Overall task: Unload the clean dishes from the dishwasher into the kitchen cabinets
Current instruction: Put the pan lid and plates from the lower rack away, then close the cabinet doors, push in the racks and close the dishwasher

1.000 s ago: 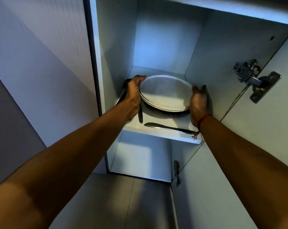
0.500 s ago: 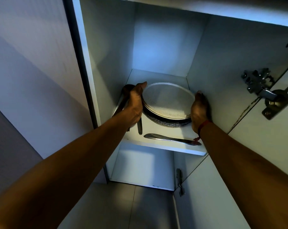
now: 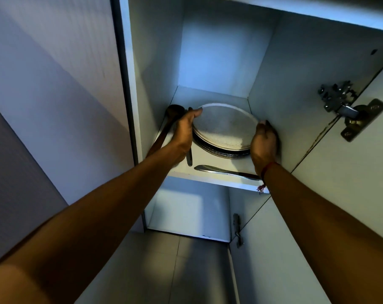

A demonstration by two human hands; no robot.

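Both hands grasp the round pale metal plate. The left hand curls over its left rim, thumb on top; the right hand grips its right rim. The plate lies centred on the white cabinet shelf, over a dark-rimmed round dish. A steel knife lies along the shelf's front edge, and a long wooden ladle lies along its left edge.
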